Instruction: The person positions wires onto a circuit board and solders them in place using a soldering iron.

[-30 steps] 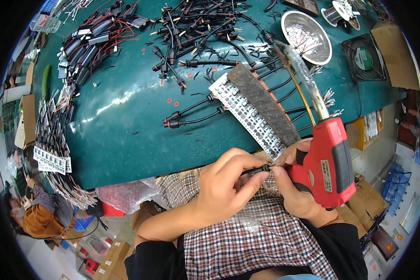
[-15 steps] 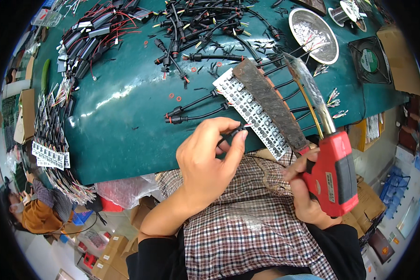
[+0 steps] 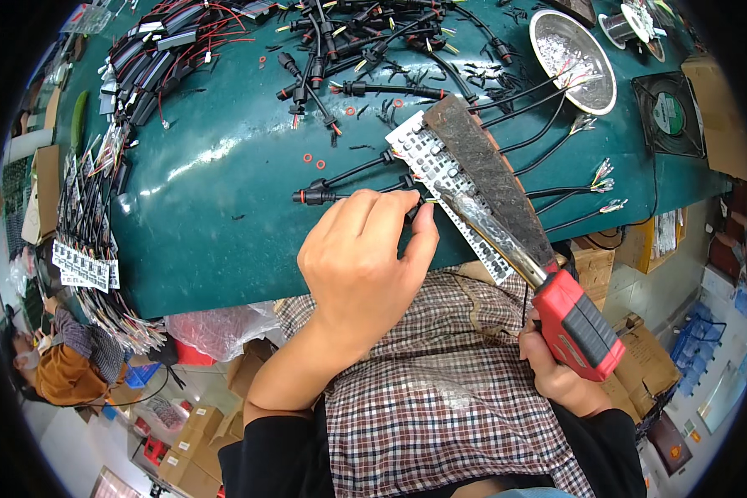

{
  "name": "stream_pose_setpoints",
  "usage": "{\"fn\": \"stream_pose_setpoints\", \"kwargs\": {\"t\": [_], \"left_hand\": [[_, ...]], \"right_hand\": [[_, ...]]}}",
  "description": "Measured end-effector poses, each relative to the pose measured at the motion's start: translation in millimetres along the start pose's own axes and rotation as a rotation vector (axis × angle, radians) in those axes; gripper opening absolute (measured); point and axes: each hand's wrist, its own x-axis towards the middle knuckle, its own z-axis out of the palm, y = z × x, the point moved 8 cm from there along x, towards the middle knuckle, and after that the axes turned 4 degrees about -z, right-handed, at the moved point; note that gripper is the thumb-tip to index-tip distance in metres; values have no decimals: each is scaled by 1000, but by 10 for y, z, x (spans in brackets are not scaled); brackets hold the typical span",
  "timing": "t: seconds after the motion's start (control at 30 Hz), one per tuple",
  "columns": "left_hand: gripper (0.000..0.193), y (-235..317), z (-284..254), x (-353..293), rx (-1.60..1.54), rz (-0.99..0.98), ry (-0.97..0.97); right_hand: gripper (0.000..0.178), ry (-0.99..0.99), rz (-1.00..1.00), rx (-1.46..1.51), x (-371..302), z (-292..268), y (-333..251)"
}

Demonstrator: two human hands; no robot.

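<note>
My left hand (image 3: 352, 261) pinches a black cable (image 3: 415, 209) between thumb and fingers, its thin wire ends against the left edge of a white circuit board panel (image 3: 415, 143). My right hand (image 3: 560, 378) is wrapped around the handle of a red and black soldering gun (image 3: 579, 325). The gun's metal tip slants over the panel, close to the wires at my left fingertips; whether it touches them I cannot tell. A dark flat bar (image 3: 489, 178) lies along the panel. Black connector cables (image 3: 361, 173) are at the panel's left edge, and others stick out beyond the bar on the right.
A round metal dish (image 3: 601, 104) holds silvery material at the upper right, near a wire spool (image 3: 618, 31) and a square fan (image 3: 669, 114). Black connector cables (image 3: 365, 51) pile at the back. Wired boards (image 3: 83, 266) hang over the left edge. Another person (image 3: 79, 365) sits lower left.
The soldering gun has swung down and left, bringing its tip from above the bar to the panel's left edge. My left hand has shifted slightly left and up with the cable.
</note>
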Motion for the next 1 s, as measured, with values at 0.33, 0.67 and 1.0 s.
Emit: {"fn": "stream_pose_setpoints", "kwargs": {"t": [0.33,0.67,1.0], "left_hand": [[14,16,-17,26,31,20,7],[13,8,-11,32,25,20,7],[13,10,-3,35,31,16,-2]], "right_hand": [[36,72,9,34,-14,38,109],[38,19,62,5,-71,74,203],[34,-39,63,62,-116,12,169]]}}
